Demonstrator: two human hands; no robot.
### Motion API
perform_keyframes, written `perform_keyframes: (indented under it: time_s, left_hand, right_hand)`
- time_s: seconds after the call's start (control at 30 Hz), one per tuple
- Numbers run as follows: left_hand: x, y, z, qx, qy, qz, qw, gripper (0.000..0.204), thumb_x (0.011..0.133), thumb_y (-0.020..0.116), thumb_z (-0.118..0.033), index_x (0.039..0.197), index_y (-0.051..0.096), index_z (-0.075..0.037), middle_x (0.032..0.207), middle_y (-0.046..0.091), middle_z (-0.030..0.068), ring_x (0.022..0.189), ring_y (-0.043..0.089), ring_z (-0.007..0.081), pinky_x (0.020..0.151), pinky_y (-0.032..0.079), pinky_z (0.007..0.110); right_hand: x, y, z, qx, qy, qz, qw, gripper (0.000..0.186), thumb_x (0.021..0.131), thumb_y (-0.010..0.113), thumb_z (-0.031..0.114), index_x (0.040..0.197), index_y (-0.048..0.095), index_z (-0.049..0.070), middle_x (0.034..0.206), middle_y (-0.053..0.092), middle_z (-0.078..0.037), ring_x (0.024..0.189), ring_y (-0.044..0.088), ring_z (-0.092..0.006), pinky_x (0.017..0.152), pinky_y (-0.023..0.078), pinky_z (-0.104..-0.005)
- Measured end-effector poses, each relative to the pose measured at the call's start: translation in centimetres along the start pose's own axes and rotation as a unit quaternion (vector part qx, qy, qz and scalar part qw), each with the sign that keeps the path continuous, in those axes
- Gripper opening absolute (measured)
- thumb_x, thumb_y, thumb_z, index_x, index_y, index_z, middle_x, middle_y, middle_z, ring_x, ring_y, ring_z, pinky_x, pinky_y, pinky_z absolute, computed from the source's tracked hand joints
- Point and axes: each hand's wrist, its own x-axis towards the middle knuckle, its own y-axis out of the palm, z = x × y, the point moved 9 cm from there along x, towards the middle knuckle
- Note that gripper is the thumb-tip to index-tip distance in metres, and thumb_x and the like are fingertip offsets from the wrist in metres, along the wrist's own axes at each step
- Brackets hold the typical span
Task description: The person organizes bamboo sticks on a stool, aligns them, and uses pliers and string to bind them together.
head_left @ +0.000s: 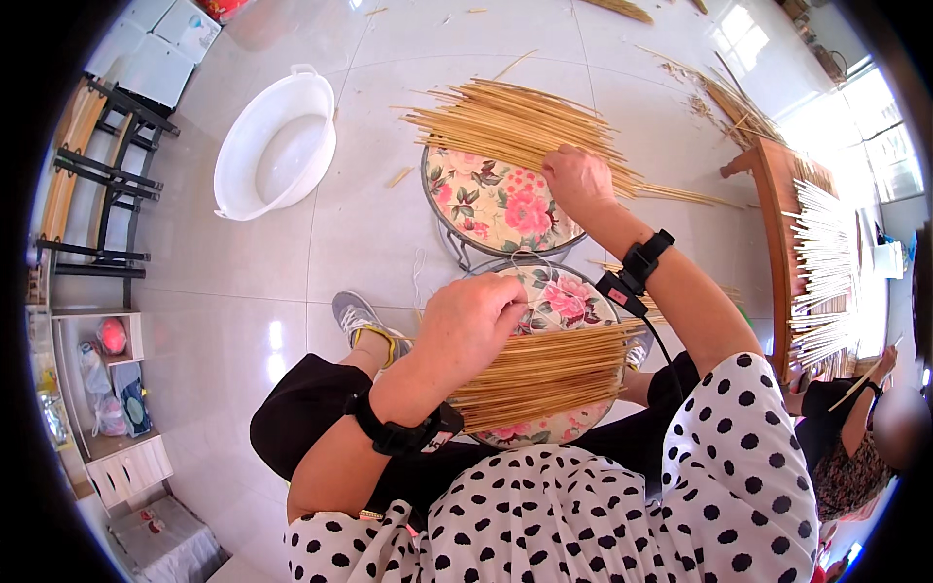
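Observation:
Two round stools with floral tops stand one behind the other before me. A row of tan stalks (554, 374) lies side by side across the near stool (573, 296). Over its left part is my left hand (471, 325), closed, fingertips pinched by a thin white string (530, 257). A loose pile of similar stalks (510, 121) covers the back of the far stool (486, 199). My right hand (580, 180) reaches to the pile's right front edge, its fingers closed on a stalk there. The fingertips are partly hidden in both hands.
A white plastic tub (277, 146) sits on the tiled floor at left. A wooden table (777, 233) with many pale sticks (826, 272) stands at right, near another person (846, 437). Black metal frames (107, 185) and a shelf unit (107, 398) line the left side.

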Motion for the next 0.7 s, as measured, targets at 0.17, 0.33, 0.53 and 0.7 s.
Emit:
perform_keyframes:
  time_s: [0.17,0.33,0.53,0.7]
  left_hand:
    - [-0.09,-0.15,-0.10,-0.005,-0.008,0.002,1.000,0.006,0.082,0.064,-0.008,0.083,0.063,-0.003,0.073,0.062,0.0127,0.065,0.061,0.0300,0.058,0.047,0.036]
    - [-0.07,-0.31,-0.21,-0.008,-0.003,-0.002,1.000,0.006,0.082,0.064,-0.008,0.084,0.063,-0.002,0.073,0.062,0.0126,0.064,0.061,0.0295,0.058,0.047,0.036]
    - [-0.14,-0.35,-0.21,-0.011,0.003,-0.008,1.000,0.006,0.082,0.064,-0.008,0.084,0.062,-0.003,0.073,0.062,0.0123,0.064,0.060,0.0288,0.057,0.046,0.035]
    - [-0.20,-0.49,-0.32,-0.010,0.002,-0.007,1.000,0.006,0.082,0.064,-0.008,0.084,0.062,-0.003,0.072,0.061,0.0121,0.064,0.060,0.0286,0.057,0.046,0.035]
  right_hand:
    - [-0.09,-0.13,0.13,0.019,0.025,0.014,0.999,0.012,0.083,0.062,0.020,0.079,0.066,0.009,0.083,0.062,-0.008,0.081,0.064,-0.0294,0.072,0.052,-0.0414]
    - [-0.18,-0.26,0.26,0.017,0.008,-0.004,1.000,0.012,0.082,0.062,0.020,0.079,0.066,0.009,0.081,0.062,-0.008,0.080,0.065,-0.0291,0.071,0.051,-0.0421]
    - [-0.30,-0.14,0.35,0.003,0.004,-0.015,1.000,0.011,0.082,0.062,0.020,0.079,0.065,0.010,0.082,0.062,-0.008,0.081,0.065,-0.0280,0.073,0.050,-0.0426]
    - [-0.25,-0.18,0.47,-0.004,0.009,-0.011,1.000,0.012,0.083,0.062,0.021,0.080,0.065,0.010,0.084,0.062,-0.008,0.082,0.065,-0.0276,0.074,0.049,-0.0426]
